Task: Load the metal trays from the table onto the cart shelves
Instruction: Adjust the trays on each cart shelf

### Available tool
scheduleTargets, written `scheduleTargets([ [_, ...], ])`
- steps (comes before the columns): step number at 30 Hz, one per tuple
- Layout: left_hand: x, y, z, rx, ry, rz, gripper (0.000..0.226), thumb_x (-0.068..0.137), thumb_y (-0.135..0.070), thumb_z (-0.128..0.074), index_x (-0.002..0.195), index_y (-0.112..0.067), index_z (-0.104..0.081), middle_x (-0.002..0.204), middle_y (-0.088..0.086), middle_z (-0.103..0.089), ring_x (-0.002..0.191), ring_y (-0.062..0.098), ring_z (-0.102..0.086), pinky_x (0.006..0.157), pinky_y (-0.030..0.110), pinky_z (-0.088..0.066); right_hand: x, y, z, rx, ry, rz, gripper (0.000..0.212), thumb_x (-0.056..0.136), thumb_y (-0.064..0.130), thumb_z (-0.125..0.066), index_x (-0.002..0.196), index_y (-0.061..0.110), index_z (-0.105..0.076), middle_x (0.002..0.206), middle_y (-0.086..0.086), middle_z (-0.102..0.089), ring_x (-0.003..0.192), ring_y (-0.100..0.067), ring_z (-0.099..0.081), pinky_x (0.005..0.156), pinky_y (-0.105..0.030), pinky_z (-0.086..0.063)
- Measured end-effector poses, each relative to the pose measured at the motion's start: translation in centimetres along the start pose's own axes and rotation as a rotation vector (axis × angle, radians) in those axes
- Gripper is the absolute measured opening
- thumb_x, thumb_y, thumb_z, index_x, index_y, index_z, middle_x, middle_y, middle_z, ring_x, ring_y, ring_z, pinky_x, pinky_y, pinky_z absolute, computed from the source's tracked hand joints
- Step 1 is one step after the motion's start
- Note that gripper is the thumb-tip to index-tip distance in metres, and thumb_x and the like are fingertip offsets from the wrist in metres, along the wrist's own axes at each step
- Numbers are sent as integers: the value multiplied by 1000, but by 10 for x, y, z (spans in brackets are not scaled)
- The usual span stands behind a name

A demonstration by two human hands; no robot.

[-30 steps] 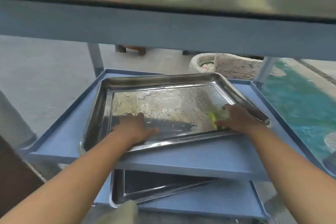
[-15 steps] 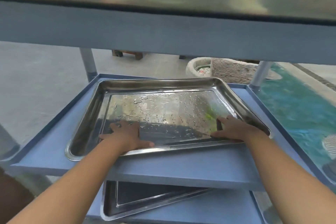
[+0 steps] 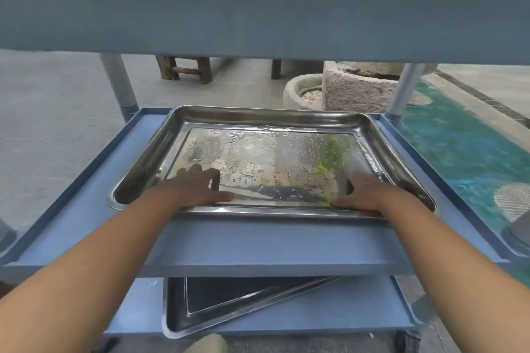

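Note:
A wet, shiny metal tray (image 3: pixel 269 135) lies flat on the blue middle shelf (image 3: pixel 258 241) of the cart, squared to the shelf's edges. My left hand (image 3: pixel 198 186) rests inside the tray's near left part with fingers spread flat on its floor. At the tray's near right corner my right hand (image 3: pixel 364 192) lies the same way, fingers straight, thumb along the near rim. A second metal tray (image 3: pixel 229 315) sits askew on the bottom shelf (image 3: pixel 344 321). The underside of the top shelf (image 3: pixel 258 14) spans the upper view.
Grey cart posts (image 3: pixel 119 86) stand at the shelf's far corners. Beyond the cart are stone troughs (image 3: pixel 358 89), a wooden stool (image 3: pixel 183 69) and a concrete floor. A green pool (image 3: pixel 464 146) lies to the right.
The tray has turned from skewed to square with the shelf and slid farther in. Both hands stayed flat inside its near edge, pushing with it.

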State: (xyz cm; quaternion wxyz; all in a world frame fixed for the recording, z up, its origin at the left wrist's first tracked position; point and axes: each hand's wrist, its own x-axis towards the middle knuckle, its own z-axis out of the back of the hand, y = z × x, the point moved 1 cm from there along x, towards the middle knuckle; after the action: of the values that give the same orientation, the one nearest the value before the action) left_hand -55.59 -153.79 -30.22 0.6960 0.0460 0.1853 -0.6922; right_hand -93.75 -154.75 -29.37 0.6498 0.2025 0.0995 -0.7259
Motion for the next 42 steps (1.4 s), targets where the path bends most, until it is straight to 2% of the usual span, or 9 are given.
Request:
scheduleTargets([
  [2,2,2,2,4,-11,6,94,49,-98,-41,122,-40,-50,140,2,-41,130,34,-37,105,57,-35,4,-3,3,-29,-42,39,96,61,83,-56,137,25,-43,145,-12,-42,128,-34,-46,105,-48,-42],
  [3,4,4,4,15,-35,12,90,50,-97,-41,119,-40,-52,139,2,-43,129,34,-39,104,57,-35,8,-6,4,-52,-83,60,95,62,86,-53,136,27,-44,147,-11,-41,130,-35,-44,106,-49,-40],
  [6,11,8,4,51,-144,50,89,63,-91,-45,136,-41,-42,147,5,-38,136,35,-33,107,59,-33,16,-10,0,-55,-175,118,101,68,88,-46,150,32,-28,159,-9,-23,144,-36,-24,114,-52,-29],
  [10,13,10,-3,64,-107,91,86,63,-92,-39,133,-42,-37,151,5,-28,142,36,-20,103,64,-29,27,-8,-4,-68,-168,115,114,56,96,-32,151,35,-23,158,-7,-25,142,-35,-29,110,-55,-33],
  [14,10,10,-5,70,-86,96,90,60,-93,-37,133,-41,-35,152,4,-27,144,37,-16,103,66,-27,27,-10,-7,-77,-161,104,111,59,95,-32,153,38,-16,162,-5,-15,146,-35,-19,114,-56,-26],
  [19,-1,10,-8,68,-75,116,106,45,-99,-29,136,-44,-33,158,1,-20,146,39,-12,108,69,-22,19,-11,-10,-76,-119,88,102,69,90,-38,153,41,-10,164,-3,-5,149,-35,-8,115,-59,-20],
  [25,-15,11,-13,44,-51,125,102,49,-95,-37,135,-41,-37,161,1,-14,148,40,-5,109,70,-20,11,-16,-18,-71,-108,87,104,68,90,-39,154,41,-8,165,-4,-2,150,-35,-5,117,-57,-18],
  [39,-39,20,-29,37,-68,130,115,45,-101,-34,146,-46,-24,163,2,-10,148,43,-4,110,70,-21,-13,-24,-33,-33,-82,80,103,70,88,-43,155,41,-6,165,-1,5,150,-36,4,117,-61,-11],
  [42,-46,20,-29,26,-73,126,112,46,-100,-36,142,-43,-32,162,3,-14,147,43,-6,110,70,-21,-18,-25,-35,-20,-76,84,103,70,88,-43,154,41,-7,165,-1,5,150,-36,4,117,-62,-11],
])
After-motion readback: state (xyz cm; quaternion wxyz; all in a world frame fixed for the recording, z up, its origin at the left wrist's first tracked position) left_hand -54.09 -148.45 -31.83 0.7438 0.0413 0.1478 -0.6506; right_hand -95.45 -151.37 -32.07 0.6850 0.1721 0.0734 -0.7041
